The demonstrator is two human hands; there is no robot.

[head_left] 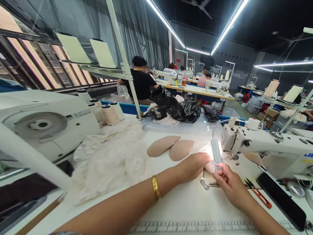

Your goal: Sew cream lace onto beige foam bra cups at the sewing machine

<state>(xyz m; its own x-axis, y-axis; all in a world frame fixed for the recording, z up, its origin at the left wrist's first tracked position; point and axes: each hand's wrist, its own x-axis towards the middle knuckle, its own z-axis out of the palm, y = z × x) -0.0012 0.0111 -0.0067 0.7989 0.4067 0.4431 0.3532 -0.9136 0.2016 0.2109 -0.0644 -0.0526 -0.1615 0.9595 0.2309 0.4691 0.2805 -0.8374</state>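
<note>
My left hand (194,167), with a gold bracelet on the wrist, is closed at a small pale pink fabric piece (210,167) beside the sewing machine (256,143). My right hand (226,179) pinches the other side of that piece, thumb and forefinger together. A lit grey lamp (216,150) on a bent neck hangs just above both hands. Two beige cup-shaped pads, one left (162,146) and one right (181,150), lie partly overlapped beyond my left forearm. The glare hides some of my left fingertips.
White lacy fabric (110,160) is heaped at the left, near thread cones (110,114). Red-handled snips (260,194) and a black phone (281,200) lie at the right. A metal stand crosses the left side. A person (140,81) sits beyond black plastic bags (181,109).
</note>
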